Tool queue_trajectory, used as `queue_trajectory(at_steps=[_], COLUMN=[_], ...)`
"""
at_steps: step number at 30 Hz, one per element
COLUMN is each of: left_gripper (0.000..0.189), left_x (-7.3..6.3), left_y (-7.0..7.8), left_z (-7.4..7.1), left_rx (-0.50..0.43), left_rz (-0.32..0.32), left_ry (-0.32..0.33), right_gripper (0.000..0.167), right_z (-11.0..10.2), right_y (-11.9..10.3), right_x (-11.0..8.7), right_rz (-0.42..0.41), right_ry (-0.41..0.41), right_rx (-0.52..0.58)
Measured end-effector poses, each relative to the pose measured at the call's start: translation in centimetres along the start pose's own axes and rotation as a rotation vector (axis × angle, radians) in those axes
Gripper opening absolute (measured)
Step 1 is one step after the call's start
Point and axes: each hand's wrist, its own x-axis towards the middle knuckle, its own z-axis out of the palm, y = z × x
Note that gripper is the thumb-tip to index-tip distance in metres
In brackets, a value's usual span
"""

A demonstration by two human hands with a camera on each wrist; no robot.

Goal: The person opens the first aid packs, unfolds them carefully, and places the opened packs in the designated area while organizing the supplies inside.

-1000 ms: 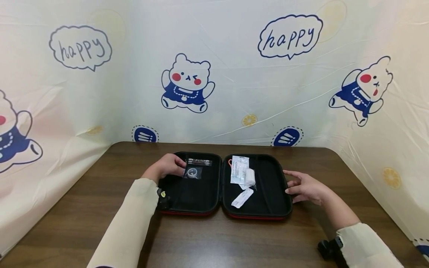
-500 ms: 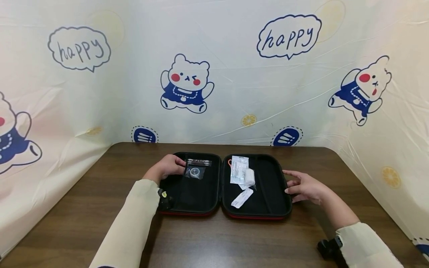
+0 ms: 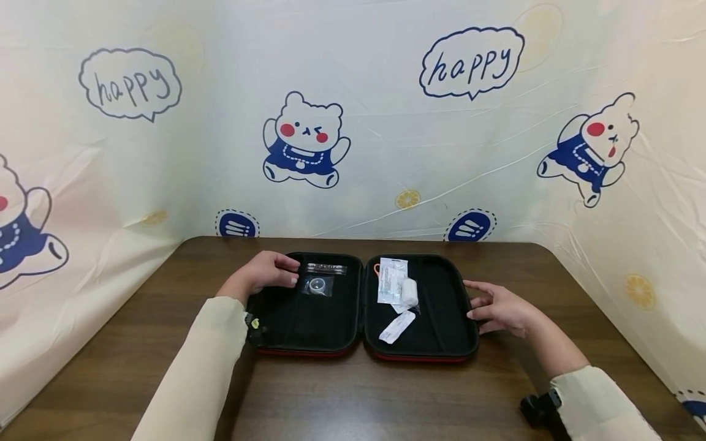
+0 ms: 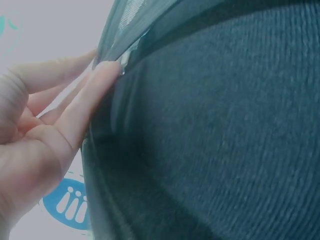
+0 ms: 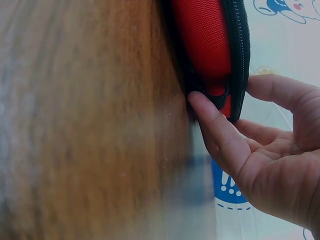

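An unfolded zip case with black lining (image 3: 331, 324) and a red outer shell (image 5: 202, 40) lies on the table. My left hand (image 3: 265, 269) is over the back left corner of its left half, fingers and thumb apart in the head view. The left wrist view has the thumb tip at the case's edge, beside a mesh pocket (image 4: 132, 15). Near these fingertips lie a clear bag with a round white ring (image 3: 317, 285) and a narrow clear packet (image 3: 326, 269). My right hand (image 3: 502, 309) rests its extended fingertips against the right half's outer edge, near a black loop (image 5: 218, 100).
In the right half lie white printed packets (image 3: 392, 278), a white roll (image 3: 409, 293), a slim white packet (image 3: 397, 327) and a partly hidden orange loop (image 3: 376, 269). The brown table (image 3: 353, 404) meets a printed curtain (image 3: 375, 153) at the back.
My left hand has drawn left, away from the clear bag. The bag shifted slightly right and then back left. My right hand keeps its place at the case's edge.
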Motion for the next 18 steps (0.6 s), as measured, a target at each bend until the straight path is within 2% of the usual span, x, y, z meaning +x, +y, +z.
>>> queue_trajectory(at_steps=[2, 6, 12, 18], left_gripper=[0.048, 0.049, 0.049, 0.047], left_x=[-0.1, -0.3, -0.3, -0.2], left_y=[0.0, 0.3, 1.2, 2.6], left_z=[-0.1, -0.2, 0.3, 1.4], left_rx=[-0.062, -0.117, -0.124, -0.077], left_rz=[0.016, 0.049, 0.082, 0.116], left_ry=[-0.016, -0.037, -0.068, -0.086], right_gripper=[0.084, 0.084, 0.084, 0.084], right_z=[0.0, -0.1, -0.1, 0.0], right_y=[0.0, 0.0, 0.0, -0.1], right_x=[0.0, 0.0, 0.0, -0.1], right_rz=[0.000, 0.000, 0.003, 0.009], right_ry=[0.000, 0.002, 0.006, 0.007], right_rx=[0.000, -0.004, -0.011, -0.019])
